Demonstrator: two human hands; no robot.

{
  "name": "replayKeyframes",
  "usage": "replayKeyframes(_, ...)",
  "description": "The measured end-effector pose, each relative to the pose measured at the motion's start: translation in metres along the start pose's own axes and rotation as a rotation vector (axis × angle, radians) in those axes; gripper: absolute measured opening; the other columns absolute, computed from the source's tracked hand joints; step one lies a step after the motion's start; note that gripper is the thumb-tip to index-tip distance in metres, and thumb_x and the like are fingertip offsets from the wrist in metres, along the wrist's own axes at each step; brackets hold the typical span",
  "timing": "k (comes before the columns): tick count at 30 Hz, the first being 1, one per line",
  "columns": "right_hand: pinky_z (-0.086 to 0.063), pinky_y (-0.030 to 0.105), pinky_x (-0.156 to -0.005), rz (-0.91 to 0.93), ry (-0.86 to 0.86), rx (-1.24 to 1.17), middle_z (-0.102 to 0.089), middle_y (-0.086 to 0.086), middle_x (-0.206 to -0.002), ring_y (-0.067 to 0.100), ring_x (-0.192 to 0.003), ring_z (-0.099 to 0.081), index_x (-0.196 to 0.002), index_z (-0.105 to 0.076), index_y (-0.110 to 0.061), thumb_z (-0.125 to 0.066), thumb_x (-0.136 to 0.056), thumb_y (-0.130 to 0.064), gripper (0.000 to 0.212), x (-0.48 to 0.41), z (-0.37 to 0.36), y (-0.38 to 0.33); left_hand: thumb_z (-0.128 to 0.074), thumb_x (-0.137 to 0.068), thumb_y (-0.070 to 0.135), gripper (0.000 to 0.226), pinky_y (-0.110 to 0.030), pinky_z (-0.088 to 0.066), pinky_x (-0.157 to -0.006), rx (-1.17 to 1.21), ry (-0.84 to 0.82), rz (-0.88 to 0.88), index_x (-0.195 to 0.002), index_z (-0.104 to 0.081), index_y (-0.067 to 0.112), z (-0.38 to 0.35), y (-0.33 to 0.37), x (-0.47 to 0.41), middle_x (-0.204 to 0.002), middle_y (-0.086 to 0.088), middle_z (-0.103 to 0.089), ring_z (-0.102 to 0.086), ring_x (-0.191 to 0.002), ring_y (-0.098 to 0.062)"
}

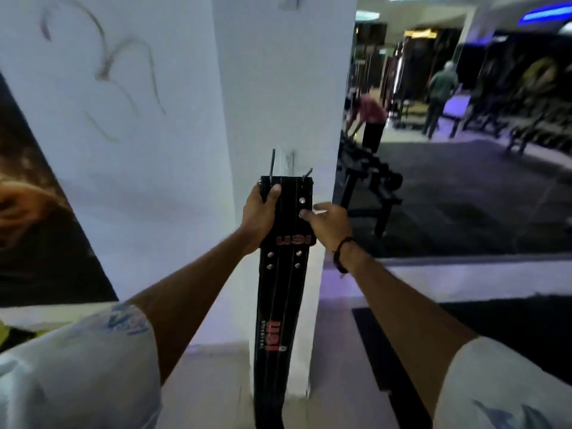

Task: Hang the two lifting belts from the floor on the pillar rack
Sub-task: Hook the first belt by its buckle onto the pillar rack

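Observation:
A black lifting belt with red lettering and metal rivets hangs straight down the front of the white pillar. Its buckle end sits at two dark hooks of the pillar rack, one at the left corner and one at the right. My left hand grips the belt's upper left edge, thumb over the front. My right hand is beside the belt's right edge, fingers spread, fingertips touching its face near a rivet. I see no second belt.
A dark dumbbell rack stands just right of the pillar. A mirror behind it reflects gym machines and people. A large wall poster is at the left. A black floor mat lies at lower right.

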State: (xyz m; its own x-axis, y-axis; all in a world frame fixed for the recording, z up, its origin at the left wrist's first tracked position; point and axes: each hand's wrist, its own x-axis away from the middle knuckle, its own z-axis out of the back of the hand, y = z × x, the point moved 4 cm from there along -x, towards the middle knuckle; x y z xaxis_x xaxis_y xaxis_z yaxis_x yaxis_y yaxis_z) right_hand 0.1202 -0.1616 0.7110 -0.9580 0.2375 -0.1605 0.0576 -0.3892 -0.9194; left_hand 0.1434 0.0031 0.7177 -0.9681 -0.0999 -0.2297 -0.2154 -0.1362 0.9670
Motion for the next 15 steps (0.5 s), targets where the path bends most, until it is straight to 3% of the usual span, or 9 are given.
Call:
replayKeyframes(2,-0.054,0.029,-0.083,0.089,-0.081,-0.001,-0.075,0.013,-0.095,0.013,-0.084,-0.065,-0.096,-0.076,0.0,-0.07,-0.086,-0.013,0.018,-0.001,0.018,-0.046,-0.049,-0.101,0.04,0.034,-0.041,-0.055,-0.097,-0.014,0.006,-0.086,-0.123,-0.06,0.018,0.024,0.051,-0.002,-0.115,-0.001,-0.071,-0.068,-0.107,-0.02)
replayKeyframes(3,-0.055,0.025,-0.074,0.115,-0.095,-0.016,-0.075,0.011,-0.096,0.009,-0.079,-0.063,-0.094,-0.076,-0.001,-0.066,-0.087,-0.008,0.015,0.002,0.029,-0.07,-0.049,-0.101,0.041,0.034,-0.041,-0.055,-0.098,-0.024,0.003,-0.125,-0.123,-0.061,0.018,0.035,0.077,-0.002,-0.115,-0.001,-0.071,-0.069,-0.108,-0.02)
replayKeyframes(5,-0.047,0.02,-0.056,0.12,-0.155,-0.047,-0.073,0.002,-0.093,0.008,-0.071,-0.059,-0.095,-0.076,-0.009,-0.064,-0.089,-0.013,0.014,0.004,0.04,-0.102,-0.048,-0.101,0.042,0.034,-0.042,-0.055,-0.099,-0.043,-0.011,-0.169,-0.122,-0.062,0.019,0.048,0.11,-0.007,-0.116,-0.001,-0.072,-0.069,-0.109,-0.019)
replayKeyframes(9,-0.049,0.027,-0.057,0.214,-0.229,-0.091,-0.071,0.003,-0.093,0.016,-0.067,-0.063,-0.109,-0.069,-0.013,-0.065,-0.093,-0.03,0.024,0.005,0.053,-0.174,-0.048,-0.1,0.047,0.039,-0.042,-0.055,-0.098,-0.066,-0.012,-0.286,-0.122,-0.063,0.018,0.067,0.184,-0.006,-0.115,-0.002,-0.073,-0.07,-0.107,-0.02)
replayKeyframes(15,-0.046,0.031,-0.065,0.103,-0.282,-0.522,-0.068,0.003,-0.092,0.018,-0.072,-0.059,-0.104,-0.071,-0.014,-0.049,-0.092,-0.013,0.025,0.029,0.067,-0.197,-0.047,-0.103,0.041,0.037,-0.033,-0.055,-0.092,-0.054,0.017,-0.373,-0.126,-0.062,0.016,0.08,0.249,-0.004,-0.113,0.001,-0.072,-0.069,-0.101,-0.015)
